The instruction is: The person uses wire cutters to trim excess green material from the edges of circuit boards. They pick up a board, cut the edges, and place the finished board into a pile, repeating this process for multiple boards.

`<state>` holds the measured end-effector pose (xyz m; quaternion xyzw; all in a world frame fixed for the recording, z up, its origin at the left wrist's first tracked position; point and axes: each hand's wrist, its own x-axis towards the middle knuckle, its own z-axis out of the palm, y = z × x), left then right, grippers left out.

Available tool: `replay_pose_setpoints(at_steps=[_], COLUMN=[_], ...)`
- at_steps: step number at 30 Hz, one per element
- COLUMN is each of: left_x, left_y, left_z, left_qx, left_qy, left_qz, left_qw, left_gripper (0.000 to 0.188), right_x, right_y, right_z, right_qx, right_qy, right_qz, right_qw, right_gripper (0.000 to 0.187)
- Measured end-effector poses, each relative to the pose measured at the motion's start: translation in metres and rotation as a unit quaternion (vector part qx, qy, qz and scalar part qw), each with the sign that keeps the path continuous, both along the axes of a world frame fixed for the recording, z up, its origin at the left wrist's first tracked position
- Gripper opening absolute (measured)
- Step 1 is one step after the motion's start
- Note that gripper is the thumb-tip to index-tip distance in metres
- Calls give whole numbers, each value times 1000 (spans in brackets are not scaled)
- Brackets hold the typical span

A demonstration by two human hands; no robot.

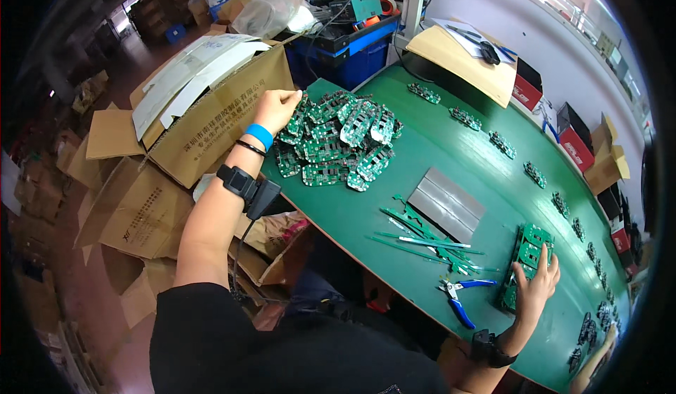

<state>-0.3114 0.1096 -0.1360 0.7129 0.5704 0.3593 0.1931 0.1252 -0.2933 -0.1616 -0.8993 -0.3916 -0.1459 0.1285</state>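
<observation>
My left hand (277,110), with a blue band on its wrist, is closed at the far left edge of a heap of green circuit boards (324,142). Its fingertips are pressed together, and whatever they may hold is too small to make out. Over at the right, my right hand (536,281) has its fingers spread on a stack of green circuit board panels (533,242), touching the near side of it. Blue-handled side cutters (458,299) lie spread apart just left of that stack. Beyond them are thin green board offcuts (426,239) and a grey flat plate (446,204).
Single circuit boards (502,145) form a curved row along the far side of the green table (380,232). Cardboard boxes (218,112) crowd the left edge. A blue crate (345,59) stands behind the heap. Another person's arm (595,362) reaches in at the lower right.
</observation>
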Motion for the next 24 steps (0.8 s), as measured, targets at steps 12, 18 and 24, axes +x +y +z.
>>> replay_pose_setpoints(at_steps=[12, 18, 24], left_x=[-16, -21, -11], left_y=[-3, -19, -37], left_z=[-20, -35, -30], left_qx=[35, 134, 356], left_qy=[33, 30, 183], left_qz=[20, 5, 46], left_qw=[999, 991, 915], left_gripper=[32, 47, 40], right_x=[16, 15, 1], right_y=[-12, -9, -10], right_z=[-37, -30, -18], right_qx=[-42, 53, 97], right_qy=[122, 116, 88], right_qz=[-126, -74, -81], right_qw=[984, 989, 988], right_gripper=[111, 107, 105])
